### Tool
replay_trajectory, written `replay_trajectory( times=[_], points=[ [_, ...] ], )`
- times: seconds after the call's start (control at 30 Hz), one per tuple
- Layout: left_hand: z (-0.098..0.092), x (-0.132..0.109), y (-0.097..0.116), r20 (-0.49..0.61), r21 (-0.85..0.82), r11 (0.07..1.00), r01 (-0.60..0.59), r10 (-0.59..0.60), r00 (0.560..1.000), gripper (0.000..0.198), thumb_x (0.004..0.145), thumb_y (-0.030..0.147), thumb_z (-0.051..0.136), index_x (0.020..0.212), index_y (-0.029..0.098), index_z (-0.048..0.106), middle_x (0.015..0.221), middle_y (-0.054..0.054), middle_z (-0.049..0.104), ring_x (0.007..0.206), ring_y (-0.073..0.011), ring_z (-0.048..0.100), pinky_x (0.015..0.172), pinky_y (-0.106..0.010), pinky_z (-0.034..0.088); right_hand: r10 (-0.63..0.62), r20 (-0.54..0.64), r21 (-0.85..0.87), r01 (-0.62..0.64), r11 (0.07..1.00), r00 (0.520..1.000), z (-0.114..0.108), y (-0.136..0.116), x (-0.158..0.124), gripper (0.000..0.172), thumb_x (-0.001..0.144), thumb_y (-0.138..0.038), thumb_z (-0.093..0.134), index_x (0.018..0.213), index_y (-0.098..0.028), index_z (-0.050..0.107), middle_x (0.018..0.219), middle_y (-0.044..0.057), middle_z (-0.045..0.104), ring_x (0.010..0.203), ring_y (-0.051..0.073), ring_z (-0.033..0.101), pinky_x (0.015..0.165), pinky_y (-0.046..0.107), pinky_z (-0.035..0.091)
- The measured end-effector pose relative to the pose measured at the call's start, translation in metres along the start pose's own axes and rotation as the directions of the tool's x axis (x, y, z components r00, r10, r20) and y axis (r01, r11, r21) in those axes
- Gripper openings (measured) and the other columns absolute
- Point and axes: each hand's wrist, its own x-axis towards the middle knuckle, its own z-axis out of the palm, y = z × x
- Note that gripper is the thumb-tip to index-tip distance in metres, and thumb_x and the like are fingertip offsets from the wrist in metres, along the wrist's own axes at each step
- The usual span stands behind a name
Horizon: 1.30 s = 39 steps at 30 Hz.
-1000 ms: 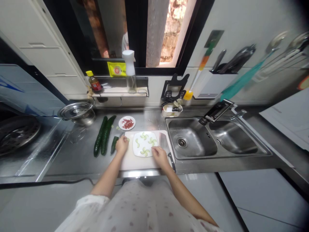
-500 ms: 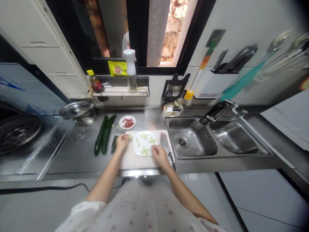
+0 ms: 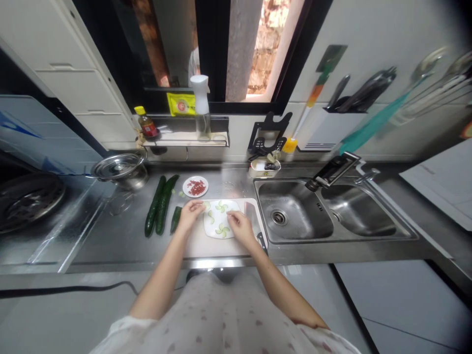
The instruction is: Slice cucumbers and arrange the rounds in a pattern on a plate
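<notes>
A white plate point(image 3: 216, 223) with several pale cucumber slices point(image 3: 222, 207) lies on a white cutting board point(image 3: 206, 243). My left hand point(image 3: 191, 215) is at the plate's upper left edge, fingers pinched on a cucumber slice point(image 3: 206, 205). My right hand point(image 3: 239, 226) reaches over the plate's right side, fingertips pinched on another slice. A cleaver point(image 3: 253, 221) lies on the board's right edge, partly hidden by my right hand.
Two whole cucumbers point(image 3: 159, 204) and a short piece point(image 3: 175, 219) lie left of the board. A small dish of red bits point(image 3: 195, 186) sits behind it. A double sink point(image 3: 324, 216) is to the right, a lidded pot point(image 3: 118, 169) and stove to the left.
My left hand moved right from the board's left side to the plate's edge with a slice. My right hand moved up and left over the plate.
</notes>
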Motion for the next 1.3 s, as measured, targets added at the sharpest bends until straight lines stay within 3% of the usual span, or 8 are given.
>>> replay_trajectory(
  times=[0.27, 0.57, 0.7, 0.87, 1.0, 1.07, 1.17, 1.3],
  points=[
    [0.008, -0.017, 0.017, 0.066, -0.011, 0.997, -0.077, 0.077, 0.995, 0.037, 0.057, 0.036, 0.079, 0.085, 0.015, 0.066, 0.072, -0.002, 0.064, 0.063, -0.01, 0.057, 0.055, -0.019, 0.04, -0.039, 0.021, 0.038, 0.038, 0.999, 0.999, -0.001, -0.034, 0.039, 0.023, 0.084, -0.028, 0.054, 0.098, -0.019, 0.07, 0.094, 0.006, 0.07, 0.083, 0.017, 0.061, 0.08, 0.03, 0.047],
    [0.01, -0.024, 0.024, 0.18, -0.043, 0.983, -0.18, 0.184, 0.966, 0.031, 0.061, 0.032, 0.078, 0.084, 0.016, 0.066, 0.076, -0.003, 0.066, 0.073, -0.0132, 0.061, 0.067, -0.023, 0.047, -0.064, 0.243, 0.102, 0.04, 0.994, 0.968, 0.008, -0.048, 0.058, 0.014, 0.079, -0.021, 0.058, 0.086, -0.019, 0.07, 0.085, 0.002, 0.07, 0.08, 0.016, 0.062, 0.076, 0.028, 0.046],
    [0.01, -0.028, 0.028, 0.195, -0.039, 0.986, -0.164, 0.168, 0.966, 0.034, 0.059, 0.033, 0.08, 0.085, 0.016, 0.066, 0.076, -0.003, 0.066, 0.072, -0.0129, 0.06, 0.066, -0.022, 0.047, -0.056, 0.27, 0.138, 0.019, 0.99, 0.961, 0.01, -0.05, 0.059, 0.012, 0.079, -0.022, 0.057, 0.077, -0.018, 0.068, 0.078, 0.0, 0.069, 0.075, 0.014, 0.061, 0.072, 0.026, 0.046],
    [0.011, -0.028, 0.027, 0.175, -0.152, 0.988, -0.011, 0.038, 0.984, 0.039, 0.065, 0.041, 0.077, 0.091, 0.015, 0.065, 0.067, 0.001, 0.06, 0.051, -0.0043, 0.047, 0.044, -0.014, 0.032, -0.037, 0.244, 0.213, -0.017, 0.977, 0.969, 0.006, -0.057, 0.059, 0.015, 0.08, -0.028, 0.057, 0.075, -0.017, 0.066, 0.076, 0.001, 0.068, 0.075, 0.014, 0.061, 0.073, 0.026, 0.046],
    [0.014, -0.027, 0.019, 0.223, -0.337, 0.926, 0.171, -0.098, 0.97, 0.041, 0.07, 0.046, 0.072, 0.095, 0.015, 0.062, 0.071, 0.0, 0.06, 0.046, -0.0024, 0.043, 0.036, -0.013, 0.018, -0.057, 0.201, 0.237, 0.008, 0.972, 0.978, 0.0, -0.064, 0.058, 0.018, 0.08, -0.033, 0.057, 0.074, -0.017, 0.065, 0.076, 0.001, 0.068, 0.076, 0.014, 0.06, 0.074, 0.026, 0.047],
    [0.017, -0.029, 0.016, 0.303, -0.384, 0.871, 0.305, -0.193, 0.933, 0.04, 0.074, 0.047, 0.069, 0.097, 0.016, 0.06, 0.072, -0.001, 0.06, 0.047, -0.003, 0.045, 0.035, -0.012, 0.019, -0.066, 0.189, 0.246, 0.018, 0.969, 0.98, -0.001, -0.067, 0.058, 0.02, 0.08, -0.035, 0.057, 0.075, -0.017, 0.065, 0.077, 0.001, 0.068, 0.077, 0.014, 0.06, 0.074, 0.026, 0.047],
    [0.022, -0.033, 0.015, 0.45, -0.398, 0.768, 0.503, -0.315, 0.836, 0.038, 0.08, 0.051, 0.061, 0.096, 0.018, 0.057, 0.073, -0.002, 0.062, 0.047, -0.0048, 0.048, 0.035, -0.011, 0.022, -0.071, 0.183, 0.271, 0.019, 0.962, 0.981, -0.003, -0.07, 0.057, 0.02, 0.081, -0.036, 0.058, 0.075, -0.017, 0.064, 0.077, 0.002, 0.068, 0.077, 0.015, 0.061, 0.075, 0.027, 0.047],
    [0.027, -0.04, 0.019, 0.596, -0.422, 0.66, 0.621, -0.314, 0.739, 0.034, 0.086, 0.051, 0.054, 0.094, 0.018, 0.057, 0.073, -0.002, 0.061, 0.048, -0.0064, 0.05, 0.036, -0.013, 0.026, -0.06, 0.201, 0.317, -0.007, 0.948, 0.978, -0.004, -0.073, 0.055, 0.019, 0.081, -0.034, 0.058, 0.075, -0.017, 0.063, 0.077, 0.002, 0.068, 0.076, 0.014, 0.061, 0.074, 0.026, 0.048]
  ],
)
